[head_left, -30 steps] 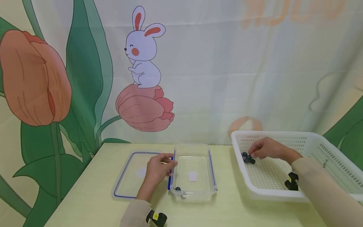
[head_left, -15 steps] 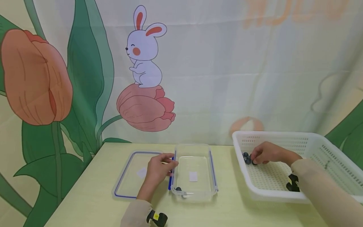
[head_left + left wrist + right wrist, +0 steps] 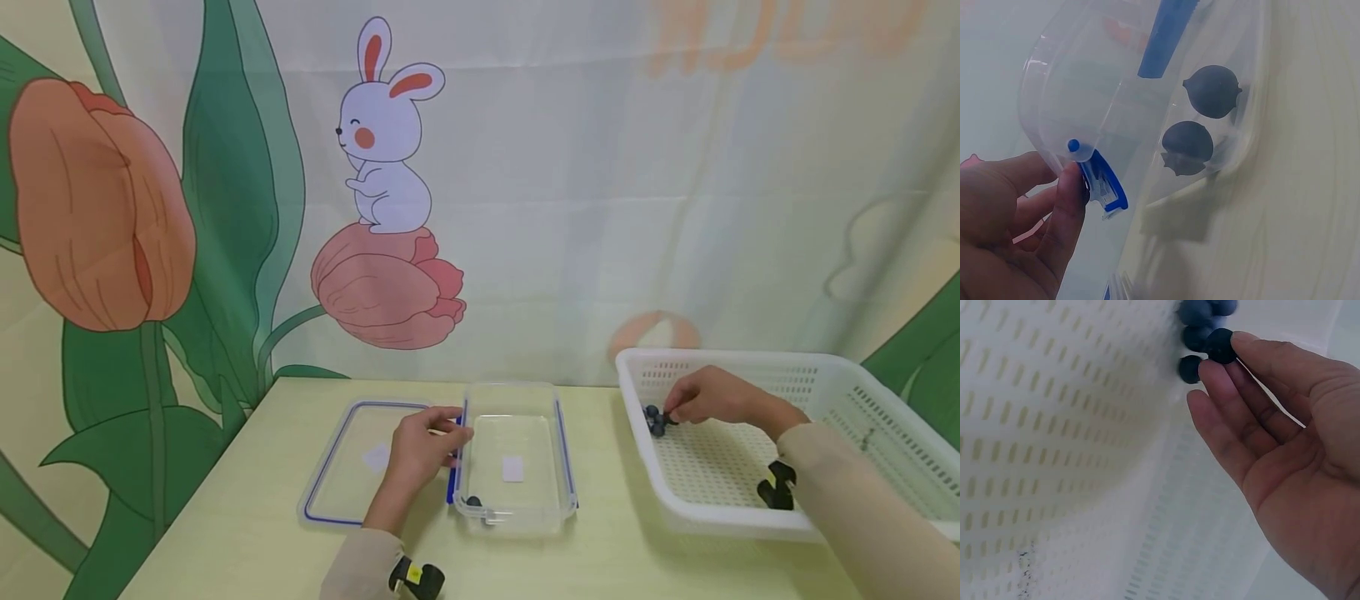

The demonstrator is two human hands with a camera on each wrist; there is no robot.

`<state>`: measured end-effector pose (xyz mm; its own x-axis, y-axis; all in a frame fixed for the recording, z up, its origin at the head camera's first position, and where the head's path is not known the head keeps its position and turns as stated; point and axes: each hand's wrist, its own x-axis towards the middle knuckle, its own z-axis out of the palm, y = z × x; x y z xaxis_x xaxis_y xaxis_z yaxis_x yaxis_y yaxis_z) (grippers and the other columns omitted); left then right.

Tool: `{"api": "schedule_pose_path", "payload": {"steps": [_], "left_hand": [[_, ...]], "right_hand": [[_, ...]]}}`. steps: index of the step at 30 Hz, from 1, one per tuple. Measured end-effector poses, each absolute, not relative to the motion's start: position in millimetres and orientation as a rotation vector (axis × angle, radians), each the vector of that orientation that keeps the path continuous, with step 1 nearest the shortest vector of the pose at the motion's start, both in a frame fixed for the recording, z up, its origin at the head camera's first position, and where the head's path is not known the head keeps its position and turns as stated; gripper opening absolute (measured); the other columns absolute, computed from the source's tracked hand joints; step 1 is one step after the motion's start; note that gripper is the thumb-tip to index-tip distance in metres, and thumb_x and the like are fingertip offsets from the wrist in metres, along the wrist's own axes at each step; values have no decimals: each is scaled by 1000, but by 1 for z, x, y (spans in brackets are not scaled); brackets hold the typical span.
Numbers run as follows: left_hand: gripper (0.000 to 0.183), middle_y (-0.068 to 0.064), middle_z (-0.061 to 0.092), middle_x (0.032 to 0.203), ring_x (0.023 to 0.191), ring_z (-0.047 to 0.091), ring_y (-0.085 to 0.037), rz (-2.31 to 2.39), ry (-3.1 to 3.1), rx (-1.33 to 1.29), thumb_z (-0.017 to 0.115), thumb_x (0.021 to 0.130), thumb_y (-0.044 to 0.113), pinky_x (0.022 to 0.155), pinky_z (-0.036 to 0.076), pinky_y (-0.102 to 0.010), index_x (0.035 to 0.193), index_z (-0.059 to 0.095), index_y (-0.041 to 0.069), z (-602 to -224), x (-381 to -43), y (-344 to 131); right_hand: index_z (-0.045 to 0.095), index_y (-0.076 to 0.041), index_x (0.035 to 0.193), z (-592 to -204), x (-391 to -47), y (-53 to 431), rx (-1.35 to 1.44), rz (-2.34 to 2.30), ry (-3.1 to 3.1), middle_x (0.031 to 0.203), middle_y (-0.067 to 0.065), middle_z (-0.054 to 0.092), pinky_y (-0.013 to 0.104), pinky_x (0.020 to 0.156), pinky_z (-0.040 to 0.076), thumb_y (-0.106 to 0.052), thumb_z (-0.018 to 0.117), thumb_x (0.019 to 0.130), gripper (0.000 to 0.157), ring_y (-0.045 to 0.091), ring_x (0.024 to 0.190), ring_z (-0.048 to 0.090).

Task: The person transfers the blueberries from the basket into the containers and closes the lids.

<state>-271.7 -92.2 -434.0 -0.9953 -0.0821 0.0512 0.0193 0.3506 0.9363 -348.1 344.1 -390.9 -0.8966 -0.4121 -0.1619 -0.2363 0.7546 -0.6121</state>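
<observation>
In the head view my left hand (image 3: 422, 450) grips the left rim of a clear food container (image 3: 513, 522) with blue clips. The left wrist view shows its thumb and fingertips at a blue clip (image 3: 1109, 181). Two blueberries (image 3: 1212, 92) lie in a near corner of the container. Over the left side of a white basket (image 3: 654, 479), my right hand (image 3: 708, 396) pinches one blueberry (image 3: 1221, 346) between thumb and fingertips. Close by that berry, several more blueberries (image 3: 1196, 311) cluster against the basket's wall.
Left of the container, partly behind the left forearm, lies a clear lid (image 3: 330, 475) with a blue seal. All stand on a pale yellow table (image 3: 247, 533). A printed curtain (image 3: 540, 208) hangs behind its back edge.
In the basket, my right hand's fingers have dipped into the blueberries, then risen slightly with one pinched. My left hand has stayed at the container's rim.
</observation>
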Motion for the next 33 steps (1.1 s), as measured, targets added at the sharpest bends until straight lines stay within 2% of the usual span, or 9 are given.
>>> {"api": "schedule_pose_path", "payload": {"steps": [7,11,23,28,33], "left_hand": [[37,-6,62,95,69,65,-17,-1744,-2504,66,77,84,17,59,58,-27,119,68,11,-434,-270,-92],[37,-6,62,95,68,64,-16,-1732,-2510,67,77,84,18,58,58,-27,120,68,12,-433,-270,-92],[36,-6,63,95,69,64,-16,-1725,-2500,58,77,84,18,58,58,-26,119,68,11,-435,-271,-92],[36,-6,63,95,70,64,-17,-1727,-2501,74,77,84,19,58,58,-26,118,68,12,-435,-272,-92],[36,-5,63,94,70,64,-16,-1729,-2505,79,77,84,19,59,58,-26,119,68,12,-435,-272,-91]], "right_hand": [[71,-5,106,-368,-339,343,-485,-957,2739,99,5,70,36,76,55,-21,70,90,23,21,90,64],[71,-8,109,-353,-330,341,-491,-990,2795,103,5,69,35,78,54,-27,70,91,27,21,93,64],[69,-20,113,-319,-305,328,-450,-1079,2947,108,0,69,45,88,49,-52,68,85,42,22,102,62],[69,-22,115,-306,-286,316,-434,-1135,2976,111,-1,69,37,85,49,-51,68,85,42,18,103,60],[69,-19,114,-301,-267,299,-501,-1290,2959,109,0,70,23,80,51,-41,71,87,34,12,99,63]]}}
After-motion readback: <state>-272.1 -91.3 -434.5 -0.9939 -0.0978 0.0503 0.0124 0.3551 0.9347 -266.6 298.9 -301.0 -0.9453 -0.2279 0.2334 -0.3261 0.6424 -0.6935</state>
